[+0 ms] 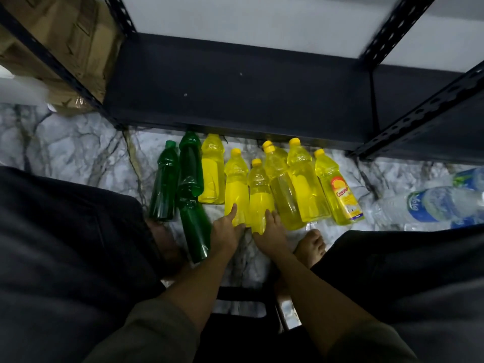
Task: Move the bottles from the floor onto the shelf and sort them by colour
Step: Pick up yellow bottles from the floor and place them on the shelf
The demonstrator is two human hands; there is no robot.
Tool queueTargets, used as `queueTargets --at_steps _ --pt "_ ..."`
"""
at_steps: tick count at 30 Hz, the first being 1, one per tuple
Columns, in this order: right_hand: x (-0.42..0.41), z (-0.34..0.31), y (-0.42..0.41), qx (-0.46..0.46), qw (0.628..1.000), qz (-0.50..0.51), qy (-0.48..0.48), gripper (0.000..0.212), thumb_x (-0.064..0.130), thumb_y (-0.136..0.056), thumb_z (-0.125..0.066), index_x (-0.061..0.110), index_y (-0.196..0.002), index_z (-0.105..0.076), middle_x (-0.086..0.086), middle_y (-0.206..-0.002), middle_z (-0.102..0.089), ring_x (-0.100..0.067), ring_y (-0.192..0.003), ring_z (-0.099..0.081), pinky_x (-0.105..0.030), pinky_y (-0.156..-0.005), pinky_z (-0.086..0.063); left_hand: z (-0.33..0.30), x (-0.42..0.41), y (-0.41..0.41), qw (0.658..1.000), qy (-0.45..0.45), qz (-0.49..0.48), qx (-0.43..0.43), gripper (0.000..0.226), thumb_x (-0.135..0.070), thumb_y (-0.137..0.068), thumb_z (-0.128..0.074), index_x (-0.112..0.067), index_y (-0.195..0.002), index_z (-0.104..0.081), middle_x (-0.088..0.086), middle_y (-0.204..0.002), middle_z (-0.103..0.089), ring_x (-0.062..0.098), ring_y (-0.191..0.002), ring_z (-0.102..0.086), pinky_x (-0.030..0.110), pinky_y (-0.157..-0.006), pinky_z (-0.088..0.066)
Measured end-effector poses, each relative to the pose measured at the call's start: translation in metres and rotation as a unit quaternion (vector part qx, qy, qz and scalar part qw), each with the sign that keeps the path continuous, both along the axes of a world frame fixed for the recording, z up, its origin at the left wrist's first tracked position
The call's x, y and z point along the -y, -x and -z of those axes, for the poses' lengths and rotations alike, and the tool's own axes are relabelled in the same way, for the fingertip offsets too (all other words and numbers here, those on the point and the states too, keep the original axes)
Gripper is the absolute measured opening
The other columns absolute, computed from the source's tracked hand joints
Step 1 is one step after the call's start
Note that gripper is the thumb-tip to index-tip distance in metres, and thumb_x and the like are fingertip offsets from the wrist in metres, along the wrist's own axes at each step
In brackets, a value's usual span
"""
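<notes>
The scene was dim overall, with the brightest light falling on the white wall [248,14] behind the shelf [235,95] and on the marble floor [78,148]. The yellow bottles [262,184] glowed as light passed through them (the green ones stayed dark). Wide-angle distortion bent the shelf posts [387,32], and the edges were blurred and shadowed.

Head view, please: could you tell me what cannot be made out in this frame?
- Clear water bottles: cut off by the right edge, so their count is unknown.
- Rear yellow bottle: only its cap shows behind the one in front.
- Shelf: its upper levels lie outside the frame.
- Left hand and right hand: their grip on the yellow bottles' bases is unclear.
- Cardboard box: blurred; contents hidden.
</notes>
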State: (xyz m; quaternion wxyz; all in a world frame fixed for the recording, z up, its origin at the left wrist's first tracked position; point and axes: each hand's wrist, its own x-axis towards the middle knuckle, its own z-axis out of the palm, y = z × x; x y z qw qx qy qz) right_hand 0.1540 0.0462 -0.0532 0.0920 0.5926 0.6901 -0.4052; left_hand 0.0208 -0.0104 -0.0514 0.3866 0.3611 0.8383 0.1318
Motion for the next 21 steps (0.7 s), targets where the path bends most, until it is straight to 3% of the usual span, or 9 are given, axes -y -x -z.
queueTargets --at_steps 3,6,9,12,17,21 --pt "0.010 0.003 -0.002 -0.006 0.999 0.029 -0.016 0.080 0.025 -0.087 -0.068 0.002 -0.153 -0.031 -0.022 -0.159 -0.028 -0.039 -0.146 -0.027 -0.047 -0.118 -0.028 -0.003 0.024 -0.006 1.000 -0.007 -0.014 0.026 0.070 -0.033 -0.095 -0.069 -0.030 -0.156 -0.035 0.021 -0.133 -0.063 0.039 -0.118 -0.061 0.039 -0.093 -0.047" --pt "0.013 0.003 -0.001 -0.001 0.996 0.087 -0.029 0.069 0.029 -0.086 -0.069 0.002 -0.142 -0.040 -0.021 -0.148 -0.039 -0.040 -0.137 -0.038 -0.050 -0.106 -0.041 0.000 0.038 -0.007 0.997 -0.016 -0.049 0.061 0.074 -0.038 -0.093 -0.071 -0.030 -0.157 -0.035 0.019 -0.137 -0.061 0.043 -0.121 -0.059 0.041 -0.093 -0.048" --pt "0.010 0.005 0.003 0.009 0.992 0.123 -0.009 0.078 0.042 -0.087 -0.072 0.003 -0.143 -0.035 -0.022 -0.148 -0.038 -0.042 -0.136 -0.039 -0.052 -0.105 -0.042 0.005 0.034 -0.001 0.991 -0.001 -0.097 0.090 0.071 -0.048 -0.083 -0.078 -0.028 -0.144 -0.046 0.013 -0.131 -0.065 0.040 -0.119 -0.061 0.039 -0.092 -0.050" --pt "0.003 0.011 0.002 0.027 0.991 0.131 0.017 0.092 0.047 -0.085 -0.075 0.005 -0.150 -0.025 -0.020 -0.154 -0.031 -0.041 -0.142 -0.032 -0.053 -0.111 -0.035 0.015 0.012 0.008 0.990 0.013 -0.095 0.103 0.078 -0.052 -0.076 -0.083 -0.015 -0.136 -0.049 0.016 -0.133 -0.061 0.038 -0.122 -0.057 0.039 -0.091 -0.049" --pt "-0.003 0.020 0.000 0.046 0.992 0.110 0.035 0.098 0.039 -0.082 -0.080 0.006 -0.153 -0.022 -0.015 -0.159 -0.029 -0.037 -0.145 -0.030 -0.050 -0.111 -0.035 0.031 0.002 0.022 0.992 0.045 -0.089 0.082 0.079 -0.038 -0.077 -0.086 -0.006 -0.139 -0.048 0.020 -0.139 -0.057 0.039 -0.128 -0.052 0.042 -0.098 -0.044" --pt "-0.011 0.021 -0.008 -0.023 0.985 0.160 0.066 0.076 0.019 -0.082 -0.079 0.002 -0.141 -0.035 -0.019 -0.144 -0.048 -0.037 -0.132 -0.049 -0.043 -0.103 -0.044 0.036 0.007 0.036 0.985 0.129 -0.034 0.108 0.082 -0.043 -0.073 -0.088 -0.008 -0.138 -0.053 0.015 -0.140 -0.059 0.034 -0.128 -0.056 0.036 -0.100 -0.045"
